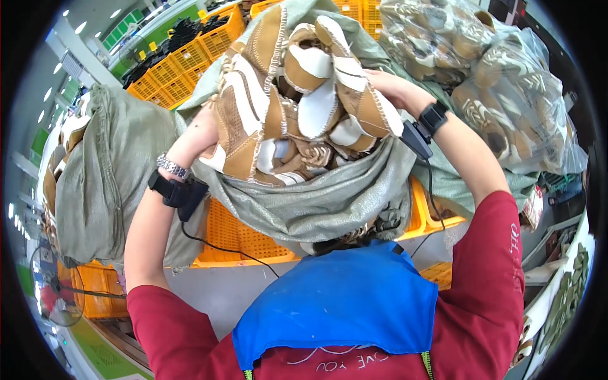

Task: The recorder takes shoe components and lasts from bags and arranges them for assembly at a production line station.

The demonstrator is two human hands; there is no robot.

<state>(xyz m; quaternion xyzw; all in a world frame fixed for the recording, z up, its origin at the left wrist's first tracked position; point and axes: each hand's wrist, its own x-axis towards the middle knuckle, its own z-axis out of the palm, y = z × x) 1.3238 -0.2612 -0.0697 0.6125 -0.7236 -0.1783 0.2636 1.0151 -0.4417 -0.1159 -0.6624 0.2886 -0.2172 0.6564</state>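
A bunch of brown-and-white shoe uppers (313, 114) with stitched edges rises from the mouth of a grey-green woven sack (304, 212) in front of me. My left hand (206, 130) grips the left side of the bunch, its fingers hidden behind a brown upper with white stripes (244, 107). At the other side my right hand (394, 90) is closed around the outer uppers, fingertips out of sight behind them. Between my hands the uppers press together, toes and openings facing several ways. The sack's edge is folded down around them.
Another woven sack (111, 171) with uppers stands at the left. Clear plastic bags (516, 104) of similar uppers lie at the right. Yellow crates (244, 237) sit beneath the middle sack, and more yellow crates (183, 60) with black items stand behind. A fan (57, 285) is at lower left.
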